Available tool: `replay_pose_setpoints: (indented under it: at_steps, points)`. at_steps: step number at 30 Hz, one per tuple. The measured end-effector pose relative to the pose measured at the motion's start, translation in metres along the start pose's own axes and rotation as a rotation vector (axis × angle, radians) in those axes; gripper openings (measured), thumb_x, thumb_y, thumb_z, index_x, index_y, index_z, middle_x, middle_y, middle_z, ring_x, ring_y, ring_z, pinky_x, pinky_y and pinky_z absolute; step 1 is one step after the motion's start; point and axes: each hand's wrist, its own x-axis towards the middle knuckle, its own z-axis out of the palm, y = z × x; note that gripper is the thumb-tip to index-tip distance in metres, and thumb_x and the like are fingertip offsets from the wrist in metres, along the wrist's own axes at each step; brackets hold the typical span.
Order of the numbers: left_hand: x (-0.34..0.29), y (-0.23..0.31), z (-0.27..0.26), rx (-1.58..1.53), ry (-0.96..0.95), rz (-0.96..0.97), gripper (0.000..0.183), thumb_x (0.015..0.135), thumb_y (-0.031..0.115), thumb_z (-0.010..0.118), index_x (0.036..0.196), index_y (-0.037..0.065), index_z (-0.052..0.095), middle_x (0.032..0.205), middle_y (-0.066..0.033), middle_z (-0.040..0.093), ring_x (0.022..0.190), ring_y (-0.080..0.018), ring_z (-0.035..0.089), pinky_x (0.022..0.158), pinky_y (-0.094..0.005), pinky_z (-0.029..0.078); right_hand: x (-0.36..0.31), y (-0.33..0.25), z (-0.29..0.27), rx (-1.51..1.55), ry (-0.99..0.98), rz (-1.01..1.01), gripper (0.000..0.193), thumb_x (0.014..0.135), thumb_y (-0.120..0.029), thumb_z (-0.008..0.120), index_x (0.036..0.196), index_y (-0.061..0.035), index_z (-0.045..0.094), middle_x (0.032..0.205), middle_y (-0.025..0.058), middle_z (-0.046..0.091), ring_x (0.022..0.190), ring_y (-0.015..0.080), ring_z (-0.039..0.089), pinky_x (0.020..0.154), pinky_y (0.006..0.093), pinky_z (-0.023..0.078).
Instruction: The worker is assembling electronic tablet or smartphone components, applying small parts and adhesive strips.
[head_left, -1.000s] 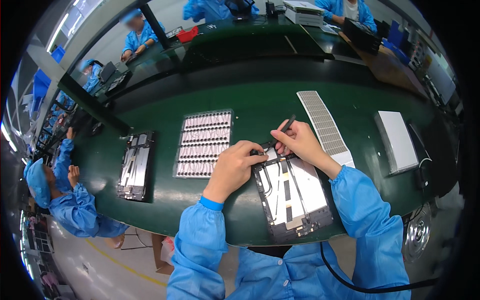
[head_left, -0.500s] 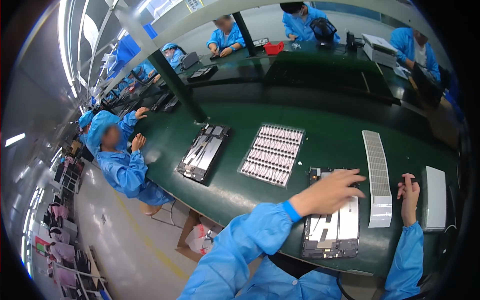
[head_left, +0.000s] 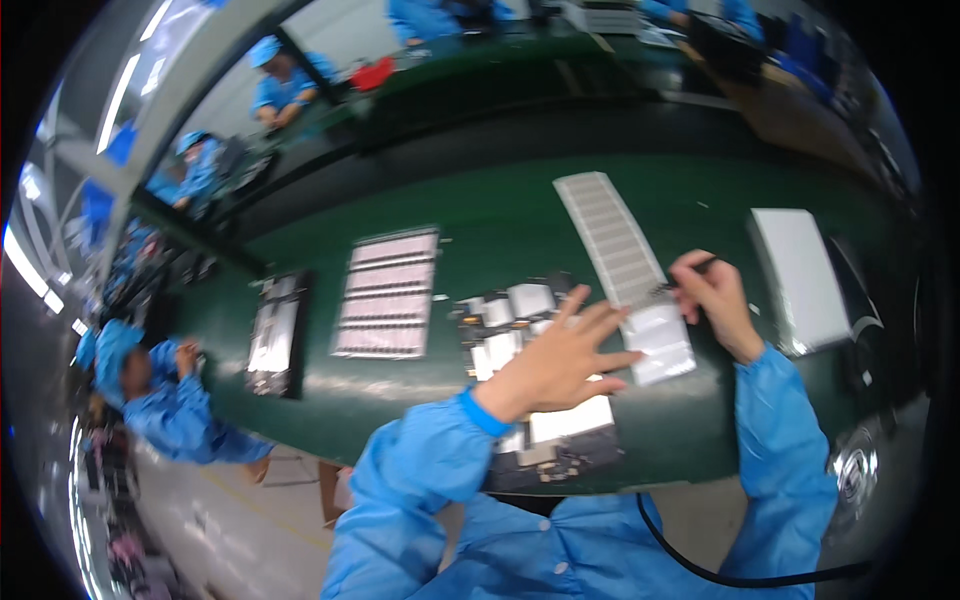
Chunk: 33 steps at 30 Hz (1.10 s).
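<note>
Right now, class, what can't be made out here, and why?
Head view:
Middle of the opened flat black-and-silver device: hidden under the left hand.
Cells of the long white gridded sheet: blurred.
Tip of the thin dark tool in the right hand: blurred.

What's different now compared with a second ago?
The right hand, holding a dark slim tool, has moved rightward from the open device to the gridded sheet. The left hand, bunched at the device's far edge earlier, now spreads open over it. The tray of small parts and second device appear unmoved.
</note>
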Motion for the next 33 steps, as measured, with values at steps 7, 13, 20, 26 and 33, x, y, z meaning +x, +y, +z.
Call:
replay_pose_setpoints:
  at_steps: [7,13,20,26,33]
  points:
    - [0.008,0.008,-0.013,-0.001,-0.052,-0.014,0.040,0.096,0.037,0.048,0.132,0.026,0.058,0.144,-0.0188,0.040,0.136,-0.0335,0.036,0.117,-0.0564,0.014,-0.013,-0.007,0.011,-0.044,-0.086,0.032,0.017,0.090,-0.014,0.069,0.097,-0.0001,0.061,0.078,0.0084,0.067,0.059,0.0074,0.060,0.048,0.0186,0.044]
    - [0.007,0.012,-0.012,-0.072,-0.053,-0.052,0.037,0.097,0.030,0.047,0.130,0.023,0.060,0.141,-0.0208,0.041,0.135,-0.0340,0.036,0.117,-0.0554,0.014,-0.013,-0.003,0.017,-0.066,-0.050,0.044,0.015,0.089,-0.009,0.068,0.097,0.0019,0.060,0.077,0.0092,0.066,0.058,0.0078,0.061,0.048,0.0194,0.046]
    - [0.011,0.011,-0.012,-0.066,-0.036,-0.027,0.036,0.097,0.028,0.047,0.130,0.023,0.060,0.140,-0.0217,0.041,0.133,-0.0345,0.038,0.117,-0.0552,0.014,-0.012,-0.012,0.021,-0.098,-0.047,0.084,0.017,0.090,-0.012,0.067,0.097,0.0025,0.061,0.076,0.0096,0.068,0.052,0.0073,0.057,0.046,0.0196,0.043]
    - [0.007,0.009,-0.014,-0.054,-0.028,-0.033,0.036,0.098,0.029,0.045,0.131,0.023,0.060,0.140,-0.0222,0.042,0.133,-0.0350,0.038,0.117,-0.0553,0.014,-0.004,-0.005,0.020,-0.076,-0.097,0.021,0.018,0.093,-0.016,0.065,0.095,0.0009,0.062,0.076,0.0080,0.068,0.053,0.0066,0.057,0.044,0.0185,0.039]
    - [-0.021,-0.023,-0.071,-0.176,0.246,-0.121,0.029,0.095,0.020,0.051,0.120,0.013,0.066,0.134,-0.0149,0.053,0.125,-0.0334,0.049,0.111,-0.0499,0.031,-0.007,-0.015,0.019,0.043,0.121,0.035,0.026,0.093,-0.028,0.065,0.099,-0.0023,0.063,0.078,0.0048,0.067,0.055,0.0044,0.057,0.042,0.0173,0.035]
